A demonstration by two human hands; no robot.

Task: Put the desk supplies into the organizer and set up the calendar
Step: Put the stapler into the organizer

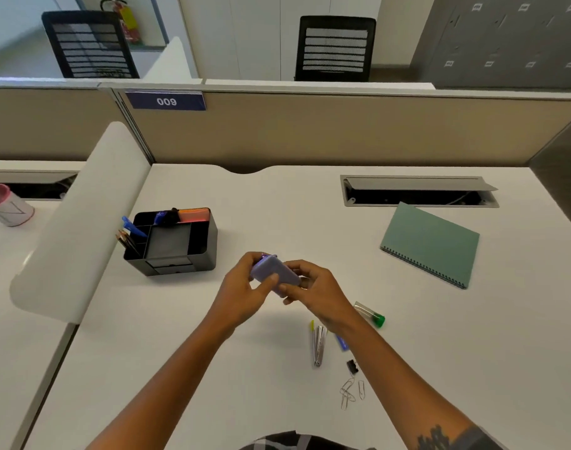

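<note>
1. I've got both hands up over the middle of the table (pixel 245 368), clamped on one thing between them: a small purple box (pixel 275 271).
2. Left hand (pixel 242 293) grips the box's near-left end, thumb curled across its face.
3. Right hand (pixel 313 289) pinches the other end, fingers wrapped under it. The box is off the table, tilted.
4. Organizer (pixel 174 245) sits to the left and a little behind my hands, black, with several compartments. Pencils (pixel 125 241) and blue pens (pixel 133 226) lean out of its left slots; an orange pad (pixel 195 215) stands in the back section. Its big middle compartment looks bare.
5. Calendar (pixel 432 243) lies flat to the right, green cover up, spiral edge toward me, well apart from my hands.
6. Near my right wrist: a clear tube with a green cap (pixel 371 315), a stapler remover (pixel 318 347), a small blue piece (pixel 342 342) partly under my forearm.
7. Closer to me: a black binder clip (pixel 352 367), then loose paper clips (pixel 350 391) on the table.
</note>
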